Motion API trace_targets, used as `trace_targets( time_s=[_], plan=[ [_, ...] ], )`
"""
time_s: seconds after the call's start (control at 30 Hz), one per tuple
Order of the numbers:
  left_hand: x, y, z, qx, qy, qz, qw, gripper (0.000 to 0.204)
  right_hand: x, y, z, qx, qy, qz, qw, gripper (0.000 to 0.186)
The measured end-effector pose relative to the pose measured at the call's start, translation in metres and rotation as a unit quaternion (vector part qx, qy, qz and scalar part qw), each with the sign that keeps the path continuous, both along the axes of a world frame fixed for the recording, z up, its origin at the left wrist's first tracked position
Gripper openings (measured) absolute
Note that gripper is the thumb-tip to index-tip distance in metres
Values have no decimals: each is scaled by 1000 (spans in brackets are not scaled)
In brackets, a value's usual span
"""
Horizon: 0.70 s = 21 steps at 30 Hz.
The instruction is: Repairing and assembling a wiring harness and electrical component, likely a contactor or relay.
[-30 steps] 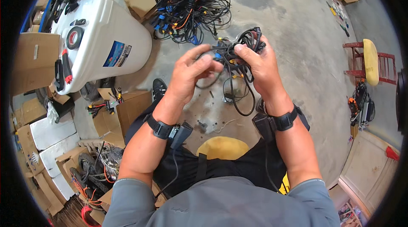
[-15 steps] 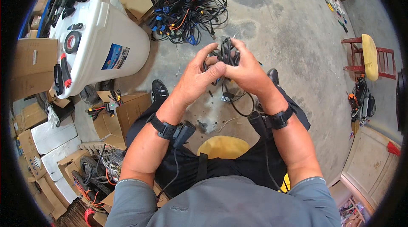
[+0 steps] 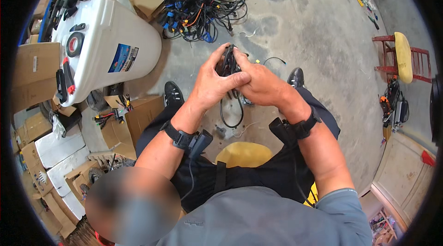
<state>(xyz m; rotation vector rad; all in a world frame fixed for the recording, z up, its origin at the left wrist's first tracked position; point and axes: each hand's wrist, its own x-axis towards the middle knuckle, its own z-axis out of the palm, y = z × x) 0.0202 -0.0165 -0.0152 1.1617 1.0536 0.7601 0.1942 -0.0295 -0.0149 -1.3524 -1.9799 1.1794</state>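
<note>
Both my hands meet over the floor in the middle of the view, around a bundle of black cable (image 3: 227, 64). My left hand (image 3: 207, 80) is closed on the bundle's left side, its thumb crossing toward the other hand. Against the opposite side, my right hand (image 3: 265, 83) is closed too, fingers wrapped over the cable. A loop of the same cable hangs below the hands, and a thin end with a blue tip (image 3: 283, 62) sticks out to the right. Much of the bundle is hidden by my fingers.
A big tangled pile of black cables (image 3: 200, 6) with blue and yellow connectors lies ahead on the floor. At left stands a white tub (image 3: 134, 47) with a roll of black tape (image 3: 74, 44) on top. Cardboard boxes (image 3: 143, 119) sit lower left; a red chair (image 3: 404, 57) is far right.
My hands have drawn closer together around the cable bundle. The hanging loop has swung left, and a cable end now sticks out to the right.
</note>
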Motion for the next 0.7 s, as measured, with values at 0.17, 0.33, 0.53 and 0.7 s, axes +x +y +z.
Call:
trace_targets(
  time_s=[0.17, 0.33, 0.53, 0.7],
  plan=[
    [-2, 4, 8, -24, -24, 2, 999, 89, 8, 6, 7, 58, -5, 27, 998, 51],
    [3, 4, 22, -108, -61, 3, 992, 97, 20, 19, 14, 131, -17, -8, 991, 29],
    [14, -5, 19, 32, -39, 10, 999, 93, 14, 20, 29, -45, 111, -63, 991, 22],
    [13, -3, 18, 54, 59, 91, 993, 58, 11, 18, 25, -79, 207, -49, 974, 26]
  ],
)
